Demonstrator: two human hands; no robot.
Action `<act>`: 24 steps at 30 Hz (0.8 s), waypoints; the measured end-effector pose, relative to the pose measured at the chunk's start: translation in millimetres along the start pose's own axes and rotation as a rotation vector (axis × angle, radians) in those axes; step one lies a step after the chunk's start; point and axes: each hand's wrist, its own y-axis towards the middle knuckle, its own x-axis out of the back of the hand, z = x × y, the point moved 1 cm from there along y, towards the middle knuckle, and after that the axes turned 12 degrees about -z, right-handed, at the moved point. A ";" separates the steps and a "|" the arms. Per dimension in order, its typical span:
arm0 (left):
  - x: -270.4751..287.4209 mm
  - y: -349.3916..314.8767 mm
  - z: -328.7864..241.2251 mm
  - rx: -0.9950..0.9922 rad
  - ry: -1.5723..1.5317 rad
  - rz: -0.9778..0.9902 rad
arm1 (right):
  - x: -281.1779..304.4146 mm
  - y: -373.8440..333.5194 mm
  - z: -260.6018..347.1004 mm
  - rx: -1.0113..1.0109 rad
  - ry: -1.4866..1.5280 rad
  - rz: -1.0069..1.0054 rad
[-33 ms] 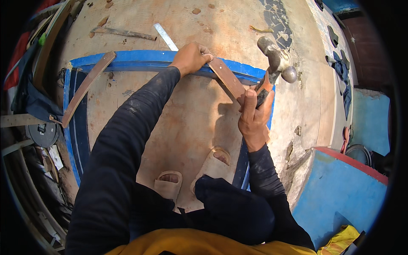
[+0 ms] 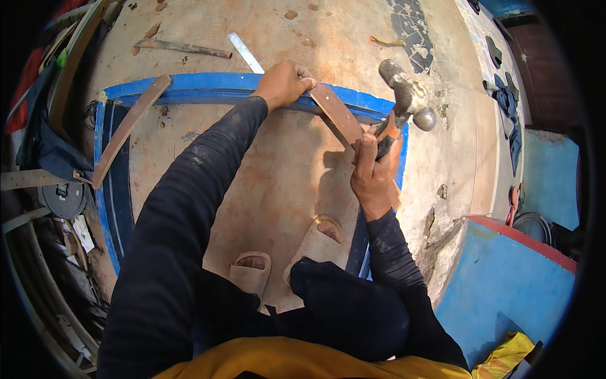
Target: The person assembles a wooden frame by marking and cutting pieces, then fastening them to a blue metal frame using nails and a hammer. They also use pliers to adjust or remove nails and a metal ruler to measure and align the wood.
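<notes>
My left hand (image 2: 285,82) grips the upper end of a brown wooden strip (image 2: 338,114) and holds it against the top rail of a blue frame (image 2: 208,85). The strip slants down to the right, across the frame's corner. My right hand (image 2: 372,170) is closed on the orange handle of a hammer (image 2: 404,91), close to its grey metal head. The hammer head sits just above and to the right of the strip's lower end. The frame lies on a worn plywood board (image 2: 284,164).
A second brown strip (image 2: 126,129) crosses the frame's left corner. A metal ruler (image 2: 246,54) and a rusty bar (image 2: 183,47) lie beyond the frame. My sandalled feet (image 2: 252,268) rest inside it. Clutter and a round disc (image 2: 63,199) are at the left, a blue wall (image 2: 517,271) at the right.
</notes>
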 end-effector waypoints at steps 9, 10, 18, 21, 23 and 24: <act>-0.7 3.6 1.0 0.009 0.024 0.017 | -4.9 10.3 -7.7 -0.066 -0.324 0.189; 0.2 2.8 0.0 -0.038 0.022 -0.003 | -5.3 13.7 -8.5 -0.024 -0.399 0.238; -31.7 -113.5 -27.3 0.050 -0.605 -0.281 | 11.3 -41.9 -24.3 -0.377 0.359 0.156; -76.7 -169.3 -49.4 0.110 -0.535 -0.113 | 18.2 -71.3 -39.7 -0.462 0.435 0.071; -95.8 -192.7 -59.7 0.158 -0.499 -0.091 | 22.5 -87.5 -49.0 -0.519 0.351 0.079; -100.3 -202.8 -62.3 0.187 -0.461 -0.076 | 25.8 -95.2 -52.1 -0.525 0.358 0.119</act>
